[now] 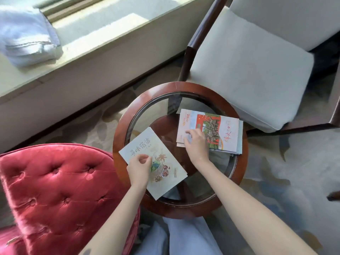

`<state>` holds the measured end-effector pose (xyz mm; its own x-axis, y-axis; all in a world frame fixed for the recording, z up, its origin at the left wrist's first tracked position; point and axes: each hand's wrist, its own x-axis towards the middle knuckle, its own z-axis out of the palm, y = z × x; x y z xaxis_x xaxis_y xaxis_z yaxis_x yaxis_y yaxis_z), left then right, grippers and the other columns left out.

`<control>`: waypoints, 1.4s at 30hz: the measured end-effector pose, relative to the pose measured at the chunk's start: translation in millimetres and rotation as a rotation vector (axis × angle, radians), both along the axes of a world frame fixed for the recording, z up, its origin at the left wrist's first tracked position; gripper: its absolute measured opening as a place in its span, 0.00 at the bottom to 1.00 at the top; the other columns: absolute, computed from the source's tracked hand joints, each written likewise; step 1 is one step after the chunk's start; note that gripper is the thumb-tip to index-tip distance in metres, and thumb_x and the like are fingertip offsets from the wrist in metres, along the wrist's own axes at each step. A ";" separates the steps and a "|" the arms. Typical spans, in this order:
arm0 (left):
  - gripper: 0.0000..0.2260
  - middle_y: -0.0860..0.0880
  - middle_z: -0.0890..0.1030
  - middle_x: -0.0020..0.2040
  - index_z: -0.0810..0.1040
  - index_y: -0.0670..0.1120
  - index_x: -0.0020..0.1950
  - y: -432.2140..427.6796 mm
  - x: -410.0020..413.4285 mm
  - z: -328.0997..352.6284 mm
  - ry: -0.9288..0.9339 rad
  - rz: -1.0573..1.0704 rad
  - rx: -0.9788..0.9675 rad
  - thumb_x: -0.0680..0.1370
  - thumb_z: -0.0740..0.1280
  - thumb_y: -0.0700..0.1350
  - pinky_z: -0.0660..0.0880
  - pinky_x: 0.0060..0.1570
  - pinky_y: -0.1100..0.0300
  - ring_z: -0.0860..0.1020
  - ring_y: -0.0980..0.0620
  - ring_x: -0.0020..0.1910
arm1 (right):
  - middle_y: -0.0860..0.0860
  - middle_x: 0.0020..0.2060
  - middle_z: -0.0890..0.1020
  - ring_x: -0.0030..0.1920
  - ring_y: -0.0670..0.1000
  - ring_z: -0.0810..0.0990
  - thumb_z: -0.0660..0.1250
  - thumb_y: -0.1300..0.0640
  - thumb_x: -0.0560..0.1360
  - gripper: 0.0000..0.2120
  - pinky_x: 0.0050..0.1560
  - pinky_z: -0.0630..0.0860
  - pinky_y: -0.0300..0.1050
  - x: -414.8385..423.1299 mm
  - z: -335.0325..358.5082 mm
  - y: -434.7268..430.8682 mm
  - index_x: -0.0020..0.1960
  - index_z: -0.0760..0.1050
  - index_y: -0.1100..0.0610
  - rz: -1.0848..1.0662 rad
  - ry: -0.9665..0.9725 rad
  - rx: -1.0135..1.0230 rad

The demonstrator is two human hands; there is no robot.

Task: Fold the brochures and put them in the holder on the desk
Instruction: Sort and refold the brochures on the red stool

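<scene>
Pinching pale brochure [152, 162] in left fingers [145, 159], right fingers [189, 137] gripping stack [209, 131], red chair [58, 190] beside.

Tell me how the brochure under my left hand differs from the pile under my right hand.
The pale food brochure is a single piece lying skewed, overhanging the round table's near-left rim; the red-picture pile is several stacked pieces on the table's far-right side. The left hand rests on the brochure's near part; the right hand touches the pile's left edge. Both lie flat and bear printed characters.

Lower sheets of the brochure stack [237, 142] hidden under the top one, only edges showing; red seat [55, 190] cut by the left edge; folded towel [25, 37] blurred, cut off at upper left
</scene>
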<state>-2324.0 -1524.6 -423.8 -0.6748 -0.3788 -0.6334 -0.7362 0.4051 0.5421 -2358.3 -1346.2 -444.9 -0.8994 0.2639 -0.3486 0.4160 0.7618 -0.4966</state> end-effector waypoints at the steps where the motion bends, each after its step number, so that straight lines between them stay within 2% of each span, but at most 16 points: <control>1: 0.07 0.45 0.84 0.44 0.81 0.43 0.48 11.7 -2.8 0.1 0.008 -0.031 0.032 0.74 0.68 0.44 0.76 0.44 0.58 0.82 0.49 0.43 | 0.54 0.58 0.75 0.59 0.54 0.73 0.61 0.59 0.77 0.13 0.60 0.72 0.49 -6.4 -0.7 12.1 0.60 0.74 0.57 0.008 0.010 0.032; 3: 0.07 0.47 0.84 0.45 0.82 0.44 0.48 37.1 -5.6 -0.9 0.008 -0.091 0.096 0.75 0.67 0.45 0.76 0.46 0.57 0.81 0.49 0.45 | 0.53 0.62 0.74 0.63 0.53 0.71 0.63 0.58 0.77 0.15 0.64 0.69 0.47 -17.9 -2.4 34.5 0.64 0.71 0.57 0.036 0.036 0.095; 6: 0.09 0.45 0.84 0.47 0.81 0.43 0.52 73.2 -6.8 -4.5 -0.047 -0.110 0.221 0.76 0.65 0.45 0.77 0.54 0.50 0.81 0.49 0.49 | 0.53 0.68 0.70 0.68 0.53 0.67 0.64 0.56 0.77 0.21 0.69 0.63 0.46 -29.4 -5.0 59.5 0.68 0.67 0.56 0.060 0.049 0.148; 9: 0.12 0.44 0.82 0.45 0.78 0.37 0.56 104.9 -7.3 -9.3 -0.153 0.044 0.375 0.77 0.64 0.42 0.77 0.58 0.50 0.81 0.46 0.49 | 0.53 0.73 0.64 0.73 0.54 0.60 0.63 0.55 0.77 0.25 0.73 0.56 0.49 -35.1 -9.7 81.0 0.72 0.61 0.56 0.075 -0.011 0.183; 12: 0.16 0.43 0.79 0.46 0.73 0.33 0.62 127.5 -8.7 -9.5 -0.290 0.242 0.548 0.78 0.63 0.41 0.77 0.52 0.57 0.79 0.48 0.48 | 0.54 0.75 0.59 0.75 0.54 0.55 0.61 0.53 0.78 0.28 0.75 0.50 0.50 -35.5 -14.8 99.4 0.75 0.56 0.57 0.143 -0.084 0.254; 14: 0.18 0.39 0.79 0.55 0.69 0.33 0.65 137.3 -10.7 -7.1 -0.358 0.339 0.633 0.79 0.63 0.41 0.76 0.55 0.56 0.78 0.45 0.55 | 0.53 0.75 0.59 0.76 0.54 0.54 0.61 0.51 0.78 0.29 0.75 0.49 0.51 -33.2 -17.8 108.8 0.75 0.54 0.57 0.173 -0.135 0.280; 16: 0.19 0.36 0.74 0.64 0.66 0.33 0.67 143.1 -13.3 -5.1 -0.379 0.413 0.683 0.79 0.62 0.40 0.73 0.62 0.53 0.74 0.42 0.63 | 0.52 0.74 0.62 0.75 0.53 0.56 0.62 0.49 0.77 0.29 0.74 0.49 0.52 -29.8 -19.0 113.9 0.74 0.56 0.56 0.173 -0.149 0.286; 18: 0.18 0.35 0.70 0.67 0.65 0.33 0.68 147.0 -15.4 -3.3 -0.375 0.462 0.719 0.79 0.61 0.39 0.70 0.66 0.51 0.71 0.41 0.67 | 0.52 0.71 0.66 0.73 0.53 0.60 0.63 0.48 0.76 0.29 0.74 0.49 0.53 -27.3 -18.4 115.8 0.73 0.59 0.56 0.173 -0.139 0.317; 22: 0.18 0.35 0.68 0.70 0.65 0.33 0.68 153.5 -19.6 -1.0 -0.384 0.509 0.740 0.80 0.60 0.37 0.66 0.69 0.50 0.68 0.41 0.69 | 0.52 0.69 0.68 0.71 0.54 0.63 0.62 0.47 0.76 0.28 0.74 0.50 0.55 -24.5 -14.6 114.8 0.72 0.60 0.56 0.174 -0.164 0.373; 27: 0.16 0.38 0.67 0.71 0.68 0.35 0.66 155.6 -22.1 0.6 -0.411 0.592 0.746 0.79 0.60 0.36 0.64 0.71 0.50 0.65 0.44 0.71 | 0.55 0.68 0.68 0.69 0.56 0.64 0.61 0.46 0.77 0.26 0.72 0.55 0.54 -22.6 -9.7 114.1 0.70 0.62 0.56 0.162 -0.249 0.383; 34: 0.17 0.41 0.64 0.73 0.66 0.37 0.66 145.9 -27.3 -5.7 -0.420 0.583 0.690 0.78 0.59 0.34 0.62 0.72 0.49 0.63 0.46 0.72 | 0.57 0.63 0.69 0.64 0.57 0.68 0.68 0.45 0.72 0.26 0.63 0.67 0.53 -9.8 -6.5 117.1 0.63 0.65 0.58 -0.005 -0.377 0.170; 38: 0.14 0.43 0.68 0.68 0.68 0.38 0.63 144.2 -30.6 -5.2 -0.388 0.476 0.608 0.77 0.60 0.34 0.64 0.69 0.51 0.66 0.47 0.69 | 0.57 0.61 0.68 0.59 0.56 0.72 0.69 0.46 0.72 0.26 0.55 0.70 0.47 3.4 -7.8 116.0 0.61 0.64 0.59 -0.116 -0.359 0.021; 42: 0.10 0.46 0.70 0.58 0.69 0.40 0.58 138.4 -36.4 -6.3 -0.369 0.449 0.576 0.77 0.61 0.34 0.67 0.64 0.51 0.69 0.50 0.59 | 0.57 0.58 0.74 0.58 0.56 0.73 0.69 0.48 0.72 0.23 0.49 0.69 0.45 8.2 -5.0 112.4 0.58 0.63 0.57 -0.190 -0.313 -0.082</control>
